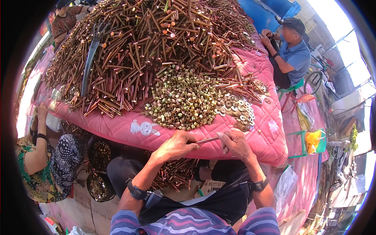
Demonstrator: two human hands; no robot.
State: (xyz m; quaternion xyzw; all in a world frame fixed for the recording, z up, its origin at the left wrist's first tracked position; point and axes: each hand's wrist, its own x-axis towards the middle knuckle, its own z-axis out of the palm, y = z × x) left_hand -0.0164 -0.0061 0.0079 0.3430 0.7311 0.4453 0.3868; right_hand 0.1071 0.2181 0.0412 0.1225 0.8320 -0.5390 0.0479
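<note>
Over the near edge of a pink quilted cover (266,147), both my hands hold one slim copper-coloured metal rod (207,140), level between them. My left hand (176,145) is closed around its left end. The fingers of my right hand (237,144) pinch the right end, so what sits there is hidden. Just beyond my hands lies a heap of small brass-coloured nuts (184,98). Flat round washers (241,111) lie to its right, close to my right hand. Behind rises a large mound of similar copper-coloured rods (137,43), some with round heads.
A blue-handled fork (91,62) rests on the mound's left. People sit at right (295,51), lower left (43,164) and far left (64,23). Dark tubs with metal parts (98,187) stand lower left. More rods (176,172) lie below the table edge. A green stool (319,141) stands at right.
</note>
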